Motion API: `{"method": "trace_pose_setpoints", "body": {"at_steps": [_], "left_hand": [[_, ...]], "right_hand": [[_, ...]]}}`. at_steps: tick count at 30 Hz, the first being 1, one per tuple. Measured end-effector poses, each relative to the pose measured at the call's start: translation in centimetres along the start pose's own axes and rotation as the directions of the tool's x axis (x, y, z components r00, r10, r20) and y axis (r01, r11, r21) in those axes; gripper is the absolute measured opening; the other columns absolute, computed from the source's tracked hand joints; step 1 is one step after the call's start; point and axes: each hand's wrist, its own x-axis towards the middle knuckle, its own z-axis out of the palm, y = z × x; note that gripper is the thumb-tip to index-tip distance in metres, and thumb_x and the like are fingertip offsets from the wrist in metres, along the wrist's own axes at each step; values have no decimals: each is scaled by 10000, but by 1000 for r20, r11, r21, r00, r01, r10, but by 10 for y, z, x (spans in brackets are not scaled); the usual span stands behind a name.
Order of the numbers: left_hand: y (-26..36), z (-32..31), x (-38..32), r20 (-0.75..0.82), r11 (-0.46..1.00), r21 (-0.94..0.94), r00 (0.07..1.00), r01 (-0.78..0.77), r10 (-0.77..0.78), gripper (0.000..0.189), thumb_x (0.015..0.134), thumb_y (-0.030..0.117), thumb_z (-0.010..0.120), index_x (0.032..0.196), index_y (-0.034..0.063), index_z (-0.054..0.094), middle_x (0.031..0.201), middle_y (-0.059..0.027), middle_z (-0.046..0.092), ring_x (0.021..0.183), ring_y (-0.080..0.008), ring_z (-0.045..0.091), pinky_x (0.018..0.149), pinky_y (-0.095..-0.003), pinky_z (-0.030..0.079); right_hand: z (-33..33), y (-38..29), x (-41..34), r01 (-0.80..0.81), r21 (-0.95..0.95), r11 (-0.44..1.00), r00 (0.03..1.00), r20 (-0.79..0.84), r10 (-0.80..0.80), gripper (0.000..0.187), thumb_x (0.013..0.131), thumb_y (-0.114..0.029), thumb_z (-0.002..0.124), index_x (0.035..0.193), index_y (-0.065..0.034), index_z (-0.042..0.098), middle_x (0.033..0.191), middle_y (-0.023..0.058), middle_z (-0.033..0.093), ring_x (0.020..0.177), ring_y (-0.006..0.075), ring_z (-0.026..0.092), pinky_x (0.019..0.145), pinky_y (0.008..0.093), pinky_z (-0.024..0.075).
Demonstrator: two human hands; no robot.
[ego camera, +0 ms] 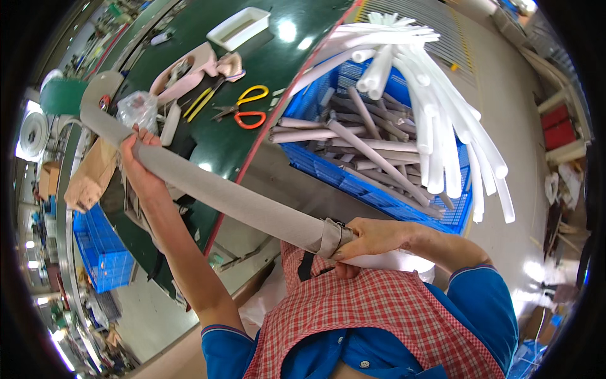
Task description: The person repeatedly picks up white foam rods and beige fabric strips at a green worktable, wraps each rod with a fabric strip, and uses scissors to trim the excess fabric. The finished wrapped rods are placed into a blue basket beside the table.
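Note:
A long grey fabric-covered tube [236, 199] runs slantwise in front of me, from the upper left down to my waist. My left hand [142, 156] is closed around its far part. My right hand [362, 241] grips the near end, where the grey fabric is bunched; a white foam tube [388, 261] shows beneath that hand. Beyond my left hand the grey tube curves back near a green cylindrical part [64, 96]. On the green table lie scissors with yellow and orange handles [244, 108], yellow-handled pliers [201, 102] and a clear plastic bag [137, 111].
A blue plastic crate [350, 182] at the right holds many grey covered tubes [378, 156], with white foam tubes [438, 118] draped over it. On the table [222, 156] are a pink container [182, 80] and a white tray [239, 28]. Another blue crate [102, 251] stands lower left.

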Motion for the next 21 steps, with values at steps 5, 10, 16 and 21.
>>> {"method": "trace_pose_setpoints", "body": {"at_steps": [5, 10, 16, 21], "left_hand": [[38, 44, -16, -113, 585, 809, 959, -63, 260, 620, 919, 309, 573, 1393, -6, 327, 1313, -169, 472, 1181, -277, 487, 1005, -402, 382], [73, 244, -66, 894, -78, 431, 414, -899, 170, 742, 723, 332, 746, 1336, 32, 456, 1314, -172, 505, 1229, -276, 477, 1022, -384, 360], [157, 262, -32, 709, -8, 702, 700, -712, -85, 599, 823, 169, 668, 1348, 47, 408, 1071, -109, 635, 888, -186, 639, 756, -292, 502], [172, 97, 8, -63, 324, 914, 874, 244, -481, 491, 840, 287, 647, 1233, 32, 501, 934, -75, 643, 699, -142, 625, 622, -270, 504]], "right_hand": [[-21, -26, -97, -398, -888, 228, 630, -446, -635, 186, 818, -234, 585, 809, -48, 594, 669, 87, 566, 588, 208, 584, 542, 379, 477], [21, -180, -112, -770, -554, -316, 229, 222, -948, 305, 692, -152, 692, 941, -38, 558, 775, 64, 529, 659, 184, 554, 541, 322, 436], [7, -331, -33, -766, -377, -520, 114, 717, -688, 539, 606, -181, 711, 1100, -26, 560, 995, 105, 568, 879, 266, 562, 765, 389, 447], [-14, -244, 108, -208, -769, -605, -199, 639, -743, 342, 658, -79, 722, 986, -32, 640, 948, 100, 613, 811, 301, 604, 774, 465, 507]]}}
